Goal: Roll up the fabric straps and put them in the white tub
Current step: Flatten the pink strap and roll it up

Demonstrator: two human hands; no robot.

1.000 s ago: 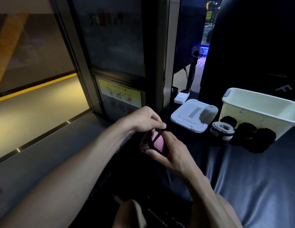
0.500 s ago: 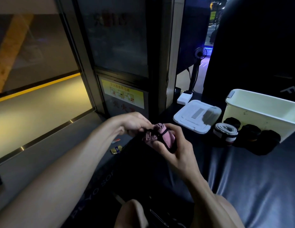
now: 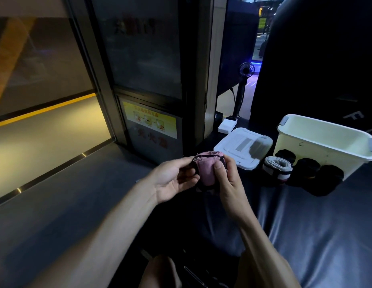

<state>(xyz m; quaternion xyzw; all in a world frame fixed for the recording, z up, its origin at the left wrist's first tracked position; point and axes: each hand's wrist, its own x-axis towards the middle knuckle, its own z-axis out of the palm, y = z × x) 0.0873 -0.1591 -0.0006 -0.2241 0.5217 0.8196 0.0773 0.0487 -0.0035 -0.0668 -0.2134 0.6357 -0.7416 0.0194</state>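
Nearly rolled: pink strap point(image 3: 206, 171) w/ black edging, held mid-air betw both hands. Right hand point(image 3: 228, 183) grips the roll, thumb across it; left hand point(image 3: 172, 179) pinches the loose end. Near the white tub point(image 3: 326, 142): one grey-white roll point(image 3: 277, 166) & three black rolls point(image 3: 307, 169) on the padded bench point(image 3: 326, 225), outside it. Tub's visible inside looks bare, so putting-in remains. Lid point(image 3: 243, 146) beside.

Both hands point(image 3: 201, 179) gripping pink strap roll point(image 3: 207, 170), white tub point(image 3: 324, 142) nearby
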